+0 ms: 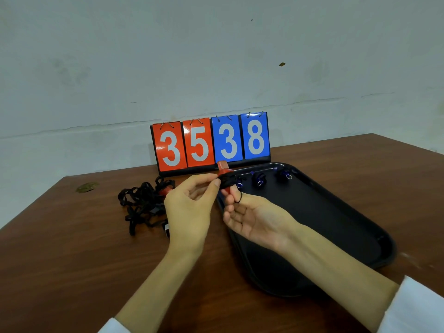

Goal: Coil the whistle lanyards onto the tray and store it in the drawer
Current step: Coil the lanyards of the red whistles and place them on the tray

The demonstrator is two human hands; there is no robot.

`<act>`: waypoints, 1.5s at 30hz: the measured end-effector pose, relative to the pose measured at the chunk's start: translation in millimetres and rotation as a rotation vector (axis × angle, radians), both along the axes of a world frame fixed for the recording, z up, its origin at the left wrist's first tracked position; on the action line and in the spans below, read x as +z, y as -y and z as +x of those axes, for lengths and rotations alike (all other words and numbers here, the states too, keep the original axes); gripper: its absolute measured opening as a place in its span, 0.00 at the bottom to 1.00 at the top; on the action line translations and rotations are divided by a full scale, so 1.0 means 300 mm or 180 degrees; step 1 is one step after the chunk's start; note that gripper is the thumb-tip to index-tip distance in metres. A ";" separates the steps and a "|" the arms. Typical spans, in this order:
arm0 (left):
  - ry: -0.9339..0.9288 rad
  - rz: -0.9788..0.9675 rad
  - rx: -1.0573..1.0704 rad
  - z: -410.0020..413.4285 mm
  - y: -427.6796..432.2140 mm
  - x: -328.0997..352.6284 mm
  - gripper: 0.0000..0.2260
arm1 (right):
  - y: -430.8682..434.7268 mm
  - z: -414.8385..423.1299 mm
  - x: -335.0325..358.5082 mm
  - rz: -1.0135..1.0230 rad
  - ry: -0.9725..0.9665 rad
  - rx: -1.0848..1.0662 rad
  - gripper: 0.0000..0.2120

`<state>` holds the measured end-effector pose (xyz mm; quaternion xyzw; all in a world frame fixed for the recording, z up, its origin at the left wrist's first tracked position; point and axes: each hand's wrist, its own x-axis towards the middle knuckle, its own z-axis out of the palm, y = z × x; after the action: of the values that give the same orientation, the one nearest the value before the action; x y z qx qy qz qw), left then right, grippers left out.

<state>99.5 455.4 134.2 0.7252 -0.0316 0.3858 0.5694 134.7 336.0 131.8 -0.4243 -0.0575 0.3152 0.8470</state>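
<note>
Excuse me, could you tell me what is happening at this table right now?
A person holds a red whistle with its black lanyard wound round it, the left hand pinching it from the side and the right hand gripping it from below. Three blue whistles, already coiled, sit along the far edge of the black tray. A tangle of black lanyards lies on the table to the left, not yet coiled. A flip scoreboard stands behind.

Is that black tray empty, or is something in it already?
Not empty. Three coiled lanyard bundles with blue whistles sit in a row along the far edge of the tray; the visible rest looks bare.
</note>
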 end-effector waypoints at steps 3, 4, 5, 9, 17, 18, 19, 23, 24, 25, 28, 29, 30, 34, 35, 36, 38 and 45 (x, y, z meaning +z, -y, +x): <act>0.0144 0.0731 0.0307 -0.006 -0.009 -0.005 0.11 | -0.003 0.000 -0.003 -0.0013 0.0055 0.0006 0.09; 0.0175 0.0830 0.0371 -0.005 -0.011 -0.008 0.11 | -0.003 0.000 -0.003 -0.0013 0.0095 0.0004 0.09; 0.0155 0.0701 0.0336 -0.005 -0.010 -0.006 0.12 | -0.004 0.000 -0.002 -0.0010 0.0136 -0.0002 0.09; -0.0097 -0.0443 -0.0203 0.009 -0.015 0.012 0.10 | 0.002 -0.001 0.004 0.0119 0.0077 0.0039 0.09; -0.0230 -0.0818 -0.0534 0.013 -0.030 0.009 0.08 | 0.008 0.001 0.011 0.0116 0.0033 0.0198 0.09; -0.0216 -0.0699 -0.0496 0.011 -0.031 0.009 0.08 | 0.009 0.002 0.011 0.0088 0.0079 0.0185 0.09; -0.0205 -0.0618 -0.0480 0.009 -0.031 0.011 0.08 | 0.011 0.004 0.011 0.0068 0.0117 0.0170 0.10; -0.0322 -0.0575 -0.0576 0.007 -0.027 0.023 0.08 | 0.012 0.007 0.012 0.0107 0.0112 0.0136 0.09; -0.0377 -0.0597 -0.0598 0.009 -0.029 0.023 0.08 | 0.011 0.008 0.011 0.0110 0.0066 0.0144 0.09; -0.0433 -0.0636 -0.0619 0.013 -0.033 0.020 0.08 | 0.011 0.008 0.009 0.0117 -0.0008 0.0169 0.09; -0.0537 -0.0727 -0.0650 0.020 -0.041 0.012 0.07 | 0.011 0.006 0.005 0.0254 -0.0353 0.0331 0.07; -0.0520 -0.0655 -0.0581 0.020 -0.041 0.008 0.06 | 0.011 0.005 0.006 0.0334 -0.0480 0.0386 0.07; -0.0471 -0.0508 -0.0455 0.018 -0.037 0.005 0.06 | 0.012 0.005 0.007 0.0410 -0.0586 0.0436 0.07; -0.0049 0.0173 0.0094 0.000 -0.018 0.011 0.14 | 0.018 0.005 0.010 0.0601 -0.0819 0.0602 0.07; 0.0031 0.0230 0.0163 -0.004 -0.017 0.014 0.16 | 0.019 0.006 0.008 0.0636 -0.0848 0.0636 0.07; 0.0075 0.0267 0.0194 -0.006 -0.016 0.016 0.18 | 0.021 0.008 0.007 0.0663 -0.0862 0.0672 0.07; 0.0120 0.0374 0.0205 -0.012 -0.012 0.017 0.20 | 0.026 0.016 0.002 0.0760 -0.0890 0.0792 0.06; -0.0021 0.0175 -0.0188 0.002 -0.034 0.025 0.20 | 0.036 0.036 -0.015 0.1036 -0.1117 0.1109 0.08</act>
<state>100.0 465.6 141.5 0.7406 -0.0617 0.3654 0.5605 145.6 325.1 127.5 -0.2056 -0.0320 0.5110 0.8340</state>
